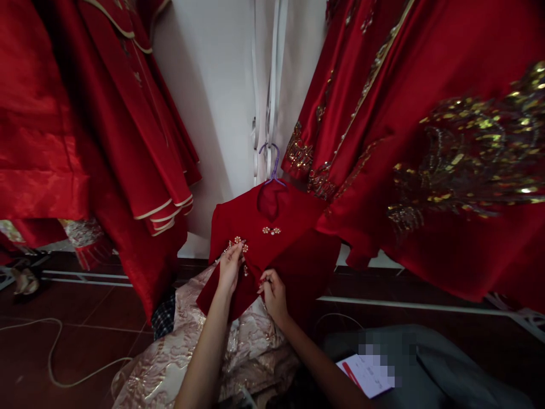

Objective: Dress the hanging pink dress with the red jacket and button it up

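A red short-sleeved top [298, 227] hangs on a purple wire hanger [275, 165] in front of me. Beaded flower trim [246, 248] runs down one side of its chest, and a small beaded clasp [271, 230] sits below the neckline. My left hand [230, 266] pinches the top at the flower trim, fingertips on the beads. Lower and to the right, my right hand [274, 292] is closed against the front of the top with its fingers curled together. Whatever lies between those fingers is too small to make out.
Red gowns [140, 142] hang on the left, and gold-sequinned ones [464, 153] on the right. Pale brocade fabric [183, 341] is bunched below the top. A white cord [53, 363] crosses the tiled floor. A white card [368, 375] lies on grey cloth at lower right.
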Demonstrator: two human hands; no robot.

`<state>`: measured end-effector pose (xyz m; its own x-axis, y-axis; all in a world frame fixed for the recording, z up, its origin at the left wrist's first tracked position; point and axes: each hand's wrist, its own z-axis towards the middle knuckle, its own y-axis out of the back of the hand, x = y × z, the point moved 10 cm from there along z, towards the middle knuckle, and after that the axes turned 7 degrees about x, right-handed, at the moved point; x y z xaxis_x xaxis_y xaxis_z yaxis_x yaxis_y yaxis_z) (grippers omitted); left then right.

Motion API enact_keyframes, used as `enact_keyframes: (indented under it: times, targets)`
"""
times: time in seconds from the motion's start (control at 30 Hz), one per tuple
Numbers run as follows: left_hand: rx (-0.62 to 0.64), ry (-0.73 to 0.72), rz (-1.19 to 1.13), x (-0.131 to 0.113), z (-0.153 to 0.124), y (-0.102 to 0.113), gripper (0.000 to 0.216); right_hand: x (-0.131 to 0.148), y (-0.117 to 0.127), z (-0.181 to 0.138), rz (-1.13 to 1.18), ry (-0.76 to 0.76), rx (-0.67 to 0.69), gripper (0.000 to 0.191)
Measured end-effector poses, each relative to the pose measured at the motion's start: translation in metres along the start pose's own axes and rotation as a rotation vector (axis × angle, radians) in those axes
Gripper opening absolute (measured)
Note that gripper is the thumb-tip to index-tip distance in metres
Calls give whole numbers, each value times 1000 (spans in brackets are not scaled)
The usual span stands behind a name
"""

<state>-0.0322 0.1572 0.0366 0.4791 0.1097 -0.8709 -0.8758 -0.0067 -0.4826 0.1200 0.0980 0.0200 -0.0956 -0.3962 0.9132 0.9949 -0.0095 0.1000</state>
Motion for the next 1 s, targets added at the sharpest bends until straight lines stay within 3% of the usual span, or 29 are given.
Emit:
enact_keyframes:
  times: [0.27, 0.47, 0.53, 0.7, 0.83, 0.9, 1.0]
  targets:
    - [-203, -120, 92, 1, 6, 16, 26, -4, -1, 1, 4, -25, 8, 12]
    - [-275, -122, 109, 1, 4, 16, 25, -2, -1, 0, 0, -17, 4, 11]
    - [-225, -101, 96, -1, 0, 7, 29, -4, -1, 0, -2, -18, 7, 10]
    - [210, 11, 213, -13, 1, -52, 37, -7, 0, 0, 5, -7, -3, 11]
    - [187, -28, 403, -29, 14, -58, 31, -7, 0, 1, 10, -29, 1, 13]
    - [173, 11, 322, -22, 16, -54, 29, -7, 0, 0, 11, -35, 1, 12]
    - [45, -3, 115, -14, 9, -34, 33, -6, 0, 0, 18, -30, -3, 11]
